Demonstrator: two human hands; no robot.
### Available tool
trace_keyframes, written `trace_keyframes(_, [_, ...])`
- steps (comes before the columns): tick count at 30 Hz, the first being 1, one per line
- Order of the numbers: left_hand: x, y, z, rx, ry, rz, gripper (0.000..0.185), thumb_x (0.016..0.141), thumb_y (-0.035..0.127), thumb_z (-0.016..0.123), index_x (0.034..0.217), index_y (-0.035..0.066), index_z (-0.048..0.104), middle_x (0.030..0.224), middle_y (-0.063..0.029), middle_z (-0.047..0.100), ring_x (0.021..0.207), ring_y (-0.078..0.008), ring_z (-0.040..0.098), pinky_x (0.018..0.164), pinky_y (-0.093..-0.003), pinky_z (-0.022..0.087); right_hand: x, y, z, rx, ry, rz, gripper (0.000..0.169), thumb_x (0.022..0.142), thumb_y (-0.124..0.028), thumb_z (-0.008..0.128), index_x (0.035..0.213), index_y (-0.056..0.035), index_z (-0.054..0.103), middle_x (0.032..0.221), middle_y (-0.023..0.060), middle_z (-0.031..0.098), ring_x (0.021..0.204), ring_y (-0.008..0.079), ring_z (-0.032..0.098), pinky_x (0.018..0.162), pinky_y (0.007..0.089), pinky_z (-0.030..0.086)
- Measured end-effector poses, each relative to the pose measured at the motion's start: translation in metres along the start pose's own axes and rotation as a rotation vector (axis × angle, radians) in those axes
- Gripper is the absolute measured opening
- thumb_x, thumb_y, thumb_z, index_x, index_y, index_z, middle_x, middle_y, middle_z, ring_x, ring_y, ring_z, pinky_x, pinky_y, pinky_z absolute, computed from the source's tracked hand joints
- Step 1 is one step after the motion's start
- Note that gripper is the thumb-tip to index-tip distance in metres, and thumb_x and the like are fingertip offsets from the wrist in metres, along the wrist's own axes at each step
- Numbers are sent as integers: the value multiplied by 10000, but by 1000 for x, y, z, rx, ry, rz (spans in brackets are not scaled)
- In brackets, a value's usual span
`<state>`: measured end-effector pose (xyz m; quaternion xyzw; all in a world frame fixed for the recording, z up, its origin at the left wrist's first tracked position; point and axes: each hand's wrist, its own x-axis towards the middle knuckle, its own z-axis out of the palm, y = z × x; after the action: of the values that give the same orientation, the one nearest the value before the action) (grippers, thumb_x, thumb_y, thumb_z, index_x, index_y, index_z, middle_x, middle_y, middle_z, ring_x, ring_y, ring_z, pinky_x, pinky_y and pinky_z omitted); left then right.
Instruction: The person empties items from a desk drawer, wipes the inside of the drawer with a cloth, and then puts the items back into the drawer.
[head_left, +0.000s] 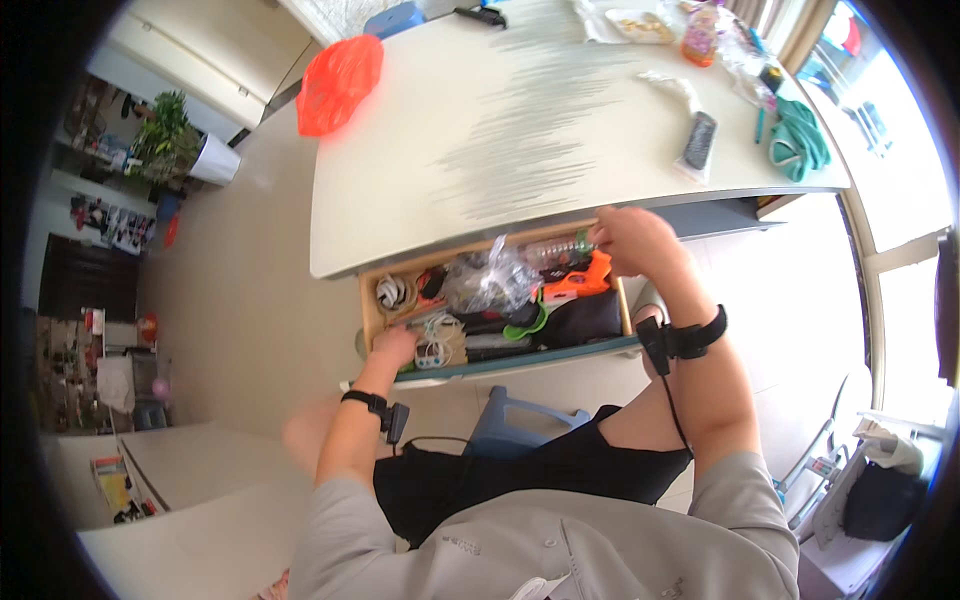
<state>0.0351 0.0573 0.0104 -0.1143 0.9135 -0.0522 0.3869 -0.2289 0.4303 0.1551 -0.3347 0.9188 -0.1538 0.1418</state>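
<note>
An open drawer (489, 370) full of mixed items juts out under the table's front edge. Inside its left front corner is my left hand (395, 346), beside a white power strip (430, 355) with coiled white cable; its fingertips are partly hidden. My right hand (634, 238) is at the drawer's back right corner, near a clear plastic bottle (551, 251) with a green cap; whether it grips anything is unclear. Between the hands lie a clear plastic bag (491, 281), an orange toy gun (581, 281), a bright green item (529, 322) and a black pouch (581, 321).
On the white table (405, 165) are a red plastic bag (339, 86), a black remote control (700, 140) in a clear sleeve, a green cloth (799, 140) and a bottle (700, 36). A blue plastic stool (491, 424) stands below the drawer. Windows are at the right.
</note>
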Motion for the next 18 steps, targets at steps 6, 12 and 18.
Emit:
trace_keyframes(6, [-5, 2, -1, 38, -86, -70, 323, 912, 195, 476, 1173, 116, 649, 1288, -169, 529, 1144, -347, 547, 921, -438, 486, -13, 3, -13, 13, -22, 27, 238, 732, -69, 655, 956, -55, 576, 818, 111, 659, 839, 343, 621, 655, 425, 504])
trace_keyframes(12, [-18, 12, -22, -174, 122, -6, 342, 885, 233, 544, 1180, 66, 594, 1208, -205, 549, 1089, -373, 558, 894, -452, 486, -17, 13, -19, 31, 22, 97, 204, 729, -36, 646, 925, -74, 604, 840, 67, 678, 910, 286, 640, 715, 380, 529])
trace_keyframes(18, [-51, 61, -128, -527, 736, 374, 282, 876, 214, 587, 1064, 9, 631, 1065, -183, 620, 1001, -348, 594, 862, -416, 482, -4, 52, -29, 57, 467, 408, 451, 814, -252, 632, 1206, -72, 500, 1147, 199, 530, 890, 351, 652, 719, 406, 550])
